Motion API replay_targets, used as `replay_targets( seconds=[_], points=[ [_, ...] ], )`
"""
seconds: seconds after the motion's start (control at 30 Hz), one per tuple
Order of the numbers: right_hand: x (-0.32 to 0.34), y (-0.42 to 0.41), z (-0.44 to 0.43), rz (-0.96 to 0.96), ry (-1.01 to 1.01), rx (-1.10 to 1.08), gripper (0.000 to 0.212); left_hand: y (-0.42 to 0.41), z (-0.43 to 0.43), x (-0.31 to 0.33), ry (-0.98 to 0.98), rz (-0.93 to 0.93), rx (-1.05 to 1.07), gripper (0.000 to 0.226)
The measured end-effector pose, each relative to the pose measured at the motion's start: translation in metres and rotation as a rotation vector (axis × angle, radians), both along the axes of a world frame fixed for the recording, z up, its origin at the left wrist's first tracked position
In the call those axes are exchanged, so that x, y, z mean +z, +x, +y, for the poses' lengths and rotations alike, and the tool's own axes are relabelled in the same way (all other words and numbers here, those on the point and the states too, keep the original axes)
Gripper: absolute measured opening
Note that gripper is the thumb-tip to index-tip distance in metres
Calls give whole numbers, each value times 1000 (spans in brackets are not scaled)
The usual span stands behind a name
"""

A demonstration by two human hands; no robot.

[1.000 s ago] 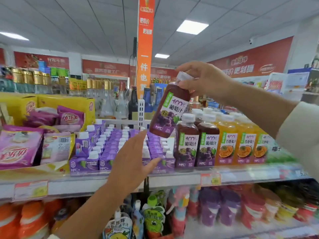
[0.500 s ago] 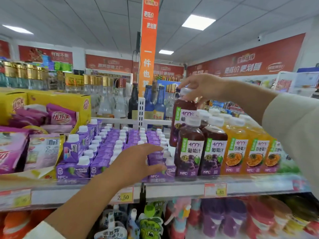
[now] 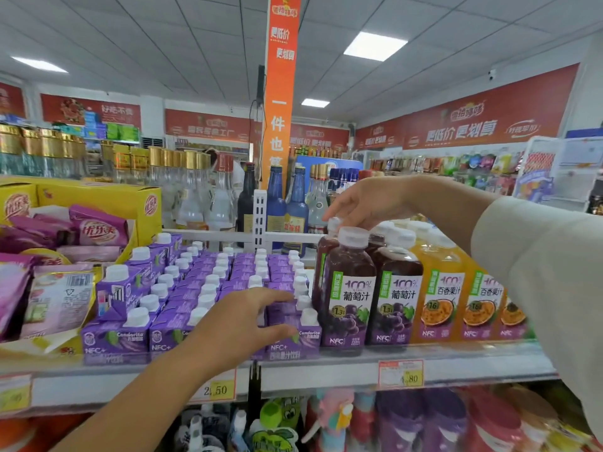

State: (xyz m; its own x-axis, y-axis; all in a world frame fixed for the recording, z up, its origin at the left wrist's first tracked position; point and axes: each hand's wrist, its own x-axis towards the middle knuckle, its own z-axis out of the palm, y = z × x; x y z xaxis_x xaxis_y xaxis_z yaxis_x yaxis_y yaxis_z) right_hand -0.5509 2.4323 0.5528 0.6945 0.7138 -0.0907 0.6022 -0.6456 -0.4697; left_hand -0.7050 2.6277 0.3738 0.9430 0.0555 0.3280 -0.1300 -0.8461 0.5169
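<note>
A dark purple grape juice bottle [image 3: 322, 261] stands on the shelf [image 3: 473, 365] in the second row, behind the front grape juice bottle [image 3: 350, 288]. My right hand [image 3: 365, 200] reaches in from the right and pinches its white cap from above. My left hand [image 3: 241, 324] is stretched forward with its fingers straight. It rests against the small purple juice cartons [image 3: 169, 334] just left of the bottles. Most of the held bottle is hidden by the front one.
Orange passion-fruit juice bottles [image 3: 447, 301] stand right of the grape ones. Purple snack bags [image 3: 98, 230] and a yellow box [image 3: 104, 197] fill the left. Glass liquor bottles [image 3: 222, 203] stand behind a white divider [image 3: 260, 216]. Pouches and tubs sit on the shelf below [image 3: 391, 419].
My right hand has lowered the grape juice bottle from the air down into the row behind the front bottle. My left hand has moved forward onto the purple cartons.
</note>
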Motion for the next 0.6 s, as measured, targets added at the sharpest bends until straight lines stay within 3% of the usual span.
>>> replay_targets(
  seconds=[0.17, 0.37, 0.5, 0.6],
  points=[
    [12, -4, -8, -47, 82, 23, 28, -2, -7, 6, 4, 1, 20, 59],
    [26, -34, -59, -410, 25, -1, 16, -2, -33, 22, -8, -111, -11, 72],
    [4, -47, -85, -453, -222, -43, 32, 3, -55, 30, -25, -200, -55, 78],
    [-14, -45, -89, -456, -210, -53, 45, 10, -70, 33, -35, -250, -66, 80]
  ],
)
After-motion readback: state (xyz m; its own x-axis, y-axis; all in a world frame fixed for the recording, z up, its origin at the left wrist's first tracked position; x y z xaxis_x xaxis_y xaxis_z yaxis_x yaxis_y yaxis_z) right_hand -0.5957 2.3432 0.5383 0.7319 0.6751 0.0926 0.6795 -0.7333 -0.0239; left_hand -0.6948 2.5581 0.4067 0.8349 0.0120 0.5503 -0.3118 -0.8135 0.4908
